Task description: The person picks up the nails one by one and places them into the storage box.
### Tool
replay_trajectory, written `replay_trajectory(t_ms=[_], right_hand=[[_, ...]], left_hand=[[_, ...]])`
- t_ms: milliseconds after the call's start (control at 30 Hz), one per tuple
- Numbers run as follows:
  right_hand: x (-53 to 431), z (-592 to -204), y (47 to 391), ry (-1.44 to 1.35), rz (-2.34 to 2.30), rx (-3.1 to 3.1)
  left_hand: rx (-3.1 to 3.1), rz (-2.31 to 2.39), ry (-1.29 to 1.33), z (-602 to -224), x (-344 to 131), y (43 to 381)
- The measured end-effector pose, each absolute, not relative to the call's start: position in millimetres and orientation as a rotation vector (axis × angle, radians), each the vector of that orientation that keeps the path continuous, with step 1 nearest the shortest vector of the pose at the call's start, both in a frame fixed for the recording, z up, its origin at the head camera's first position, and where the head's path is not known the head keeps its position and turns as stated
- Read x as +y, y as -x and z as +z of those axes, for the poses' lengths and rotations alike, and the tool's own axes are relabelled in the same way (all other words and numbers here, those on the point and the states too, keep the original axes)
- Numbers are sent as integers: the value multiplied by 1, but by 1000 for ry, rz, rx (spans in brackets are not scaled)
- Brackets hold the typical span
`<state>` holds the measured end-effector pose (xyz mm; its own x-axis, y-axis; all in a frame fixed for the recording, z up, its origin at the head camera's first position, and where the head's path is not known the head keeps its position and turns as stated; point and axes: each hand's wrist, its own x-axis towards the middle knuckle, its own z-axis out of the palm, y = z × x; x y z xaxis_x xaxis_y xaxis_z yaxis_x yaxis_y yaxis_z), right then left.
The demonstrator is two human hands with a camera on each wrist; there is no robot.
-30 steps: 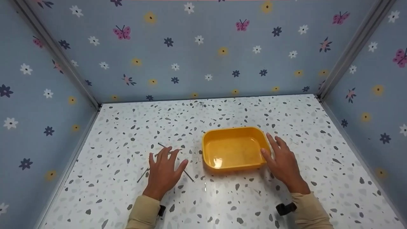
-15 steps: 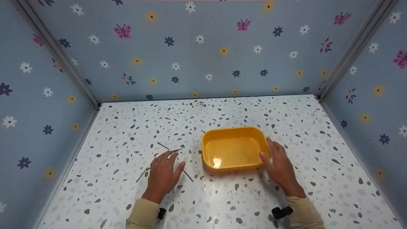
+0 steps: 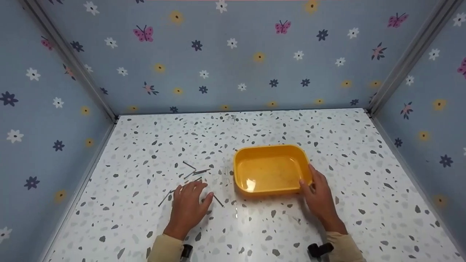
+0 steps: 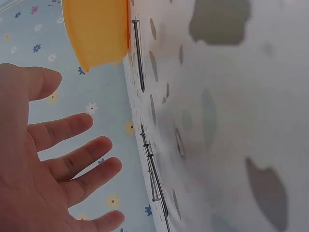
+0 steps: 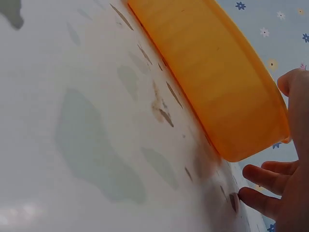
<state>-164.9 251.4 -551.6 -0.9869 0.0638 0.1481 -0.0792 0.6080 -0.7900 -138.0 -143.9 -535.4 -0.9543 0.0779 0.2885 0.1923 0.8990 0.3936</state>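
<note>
Several thin metal nails lie scattered on the speckled tabletop at left; one nail [image 3: 189, 165] is farthest back. In the left wrist view a single nail [image 4: 139, 55] shows its flat head and pointed tip. My left hand [image 3: 189, 207] hovers over the nearer nails, fingers spread and loosely bent, holding nothing; it hides part of them. A yellow plastic tray [image 3: 271, 193] sits right of centre with nothing inside. My right hand [image 3: 321, 200] is at its right end, thumb over the rim and fingers outside. In the right wrist view, those fingers look relaxed beside the end wall.
The white speckled tabletop [image 3: 255, 233] is bounded by a flowered blue back panel [image 3: 233, 62] and side panels with grey metal corner posts. Black straps [image 3: 320, 249] show at the sleeve cuffs.
My left hand has drawn back toward me, uncovering more nails. My right hand has come slightly nearer and lower along the tray's end. The tray has stayed put.
</note>
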Motion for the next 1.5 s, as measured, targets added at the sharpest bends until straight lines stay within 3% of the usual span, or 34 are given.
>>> replay_trajectory(t_ms=[1000,1500], right_hand=[[240,-562,173,-152,1556,-2600],[247,-562,163,-45,1641,-2612]], left_hand=[[-2897,-664,98,-536,-137,133],[-2898,-634,204,-542,-130,130]])
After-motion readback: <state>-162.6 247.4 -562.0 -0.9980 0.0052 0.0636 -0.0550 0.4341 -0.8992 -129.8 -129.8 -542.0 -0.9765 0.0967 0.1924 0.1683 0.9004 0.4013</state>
